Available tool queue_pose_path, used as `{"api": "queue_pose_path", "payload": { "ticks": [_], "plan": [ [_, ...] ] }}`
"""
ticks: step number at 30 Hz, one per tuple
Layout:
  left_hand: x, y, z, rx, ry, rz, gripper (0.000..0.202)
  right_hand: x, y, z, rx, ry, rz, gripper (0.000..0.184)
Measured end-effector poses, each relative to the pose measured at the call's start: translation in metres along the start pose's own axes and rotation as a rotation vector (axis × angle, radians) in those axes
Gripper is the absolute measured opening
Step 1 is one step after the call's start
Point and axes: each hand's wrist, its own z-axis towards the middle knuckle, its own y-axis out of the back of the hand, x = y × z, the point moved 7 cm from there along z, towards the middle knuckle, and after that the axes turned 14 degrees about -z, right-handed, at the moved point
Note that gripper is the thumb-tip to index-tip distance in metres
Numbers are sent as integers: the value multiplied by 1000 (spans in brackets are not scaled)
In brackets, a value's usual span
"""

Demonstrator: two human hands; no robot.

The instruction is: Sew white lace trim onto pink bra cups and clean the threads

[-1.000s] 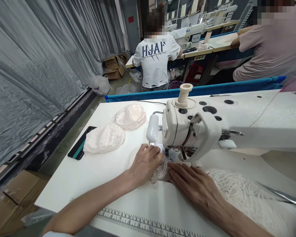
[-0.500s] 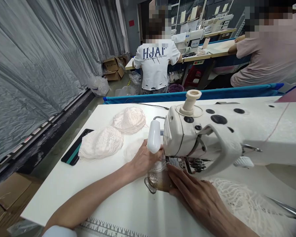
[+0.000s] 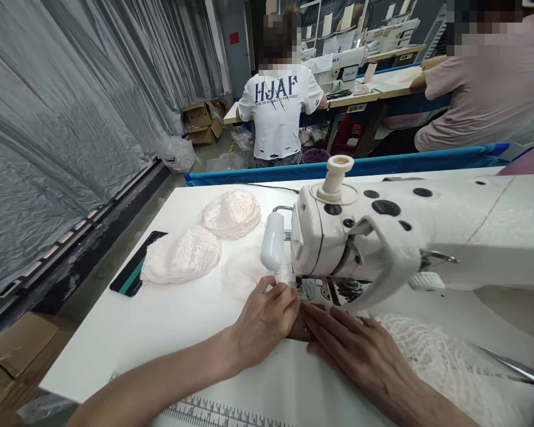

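Note:
My left hand (image 3: 267, 320) is closed, its curled fingers pinching white lace fabric (image 3: 286, 276) left of the sewing machine's (image 3: 323, 237) needle area. Flat on the table beside the presser foot lies my right hand (image 3: 356, 353), fingers stretched forward, almost touching the left fingertips. A brown strip (image 3: 300, 332) shows between the two hands; I cannot make out what it is. A sheer pale piece (image 3: 240, 271) spreads behind my left hand. More white lace (image 3: 431, 350) lies right of my right hand.
Two pale lace cups (image 3: 231, 213) rest at the left, the nearer one over a dark phone-like slab (image 3: 131, 276). A white lamp (image 3: 273, 242) hangs beside the machine head. Pointed metal blades (image 3: 511, 363) lie right. A ruler scale (image 3: 218, 413) marks the front. Two people sit beyond.
My left hand has come back toward me, off the machine's side, and its fingers have curled in. It now covers the round metal patch seen before. My right hand stays nearly in place.

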Motion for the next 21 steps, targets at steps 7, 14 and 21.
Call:
{"api": "queue_pose_path", "payload": {
  "ticks": [7, 14, 21],
  "plan": [
    [1, -2, -4, -77, -34, 49, 18, 0, -1, -1, 18, 11, -29, 30],
    [2, -1, -5, -64, -15, 43, 24, 1, -6, -2, 59, 46, -30, 30],
    [15, -6, -3, -55, 5, 29, 22, -1, -10, -1, 56, 53, -7, 31]
  ]
}}
